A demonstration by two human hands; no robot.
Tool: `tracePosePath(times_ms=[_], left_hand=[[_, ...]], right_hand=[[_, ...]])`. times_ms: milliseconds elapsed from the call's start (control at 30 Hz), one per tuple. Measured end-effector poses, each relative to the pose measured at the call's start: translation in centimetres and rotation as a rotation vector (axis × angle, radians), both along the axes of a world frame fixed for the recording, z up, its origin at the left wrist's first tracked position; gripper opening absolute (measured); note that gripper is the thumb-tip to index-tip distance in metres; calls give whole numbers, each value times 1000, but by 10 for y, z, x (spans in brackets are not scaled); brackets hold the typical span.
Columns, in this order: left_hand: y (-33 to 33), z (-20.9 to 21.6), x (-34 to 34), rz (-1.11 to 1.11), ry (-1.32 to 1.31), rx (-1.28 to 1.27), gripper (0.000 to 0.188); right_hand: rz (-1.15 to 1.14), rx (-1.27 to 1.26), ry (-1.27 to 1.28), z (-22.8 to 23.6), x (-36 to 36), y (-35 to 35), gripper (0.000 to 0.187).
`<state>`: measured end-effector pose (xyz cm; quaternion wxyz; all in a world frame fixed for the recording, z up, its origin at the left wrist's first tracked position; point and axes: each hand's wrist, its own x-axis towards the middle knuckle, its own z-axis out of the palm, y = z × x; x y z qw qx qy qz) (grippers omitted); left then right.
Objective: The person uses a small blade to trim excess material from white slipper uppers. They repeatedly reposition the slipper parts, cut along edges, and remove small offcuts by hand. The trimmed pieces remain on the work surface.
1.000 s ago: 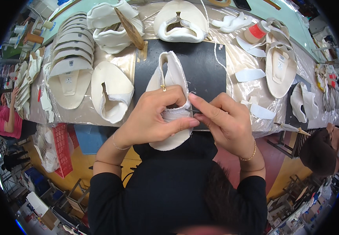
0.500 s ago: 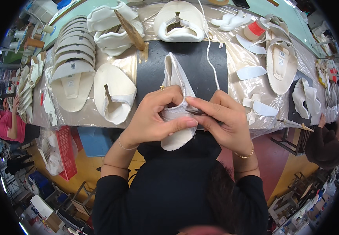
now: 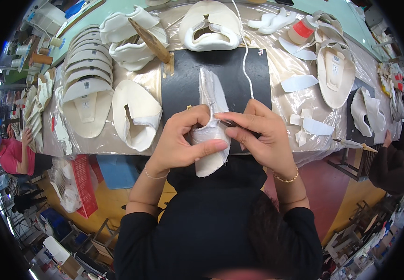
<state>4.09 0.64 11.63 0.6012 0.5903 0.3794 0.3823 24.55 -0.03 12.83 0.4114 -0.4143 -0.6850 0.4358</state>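
My left hand (image 3: pixel 187 136) is closed round a white shoe upper (image 3: pixel 210 163), fingers inside its opening and thumb on the outside. The upper stands on edge, its narrow end pointing away from me. My right hand (image 3: pixel 260 135) pinches at the upper's rim, with a slim dark metal tool partly showing between the fingers; its kind is hidden. A white cord (image 3: pixel 245 63) runs down from the far side and disappears behind my right hand. Beneath lies a black mat (image 3: pixel 178 88). Left of my hands rests another white upper (image 3: pixel 139 116).
Nested white uppers (image 3: pixel 87 88) stand at left, beside a wooden stick (image 3: pixel 148 39) leaning on more uppers. A red-banded bottle (image 3: pixel 303 30), loose insole (image 3: pixel 335 79) and white offcuts (image 3: pixel 317 127) lie at right. An awl-like pointed tool (image 3: pixel 356 144) juts over the edge; co-workers sit both sides.
The shoe upper has turned slightly, its far tip now a little lower. My right hand has shifted a little left and up along the rim, and the view has moved slightly.
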Motion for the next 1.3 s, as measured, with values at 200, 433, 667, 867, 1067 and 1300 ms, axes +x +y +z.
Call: tracePosePath(times_ms=[200, 433, 667, 867, 1067, 1300], left_hand=[[3, -4, -2, -45, -10, 51, 37], [1, 3, -3, -122, -64, -55, 38], [5, -3, 4, -88, -107, -122, 36], [9, -6, 2, -89, -57, -193, 32], [10, -4, 2, -95, 149, 15, 31], [10, -5, 3, -63, 29, -172, 29]], right_hand=[[72, 109, -183, 10, 9, 2, 46], [120, 156, -181, 13, 12, 1, 46], [-70, 97, -210, 0, 2, -5, 44], [76, -88, -36, 1, 12, 5, 43], [149, 52, -107, -4, 14, 8, 46], [-9, 53, -27, -26, -1, 4, 37]])
